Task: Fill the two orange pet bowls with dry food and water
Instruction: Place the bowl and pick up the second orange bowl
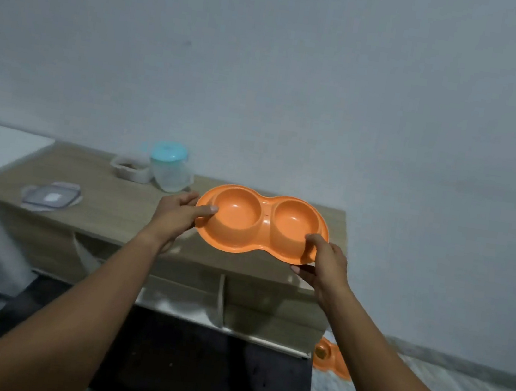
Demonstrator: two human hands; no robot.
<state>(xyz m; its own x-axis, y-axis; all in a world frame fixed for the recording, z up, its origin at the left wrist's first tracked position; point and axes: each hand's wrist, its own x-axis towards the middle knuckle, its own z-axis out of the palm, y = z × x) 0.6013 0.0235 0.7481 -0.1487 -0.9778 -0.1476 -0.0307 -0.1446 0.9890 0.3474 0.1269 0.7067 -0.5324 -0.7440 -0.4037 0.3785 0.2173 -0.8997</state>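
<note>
An orange double pet bowl (262,224) is held in the air above the right part of a low wooden cabinet (110,197), tilted so that both of its round wells face the camera; both wells are seen to be empty. Its left end is gripped by the left hand (177,214), the thumb laid over the rim and the fingers tucked beneath. Its right front edge is pinched by the right hand (323,264), thumb on top and fingers under the rim. Down on the marbled floor, just beside the cabinet's right corner, a second orange double bowl (331,358) is partly seen, with something brown in one well. Farther back on the cabinet top a clear container lid (51,196) is laid flat at the left. At the wall an open container of brown dry food (131,168) is set touching a clear jug with a turquoise lid (171,166).
</note>
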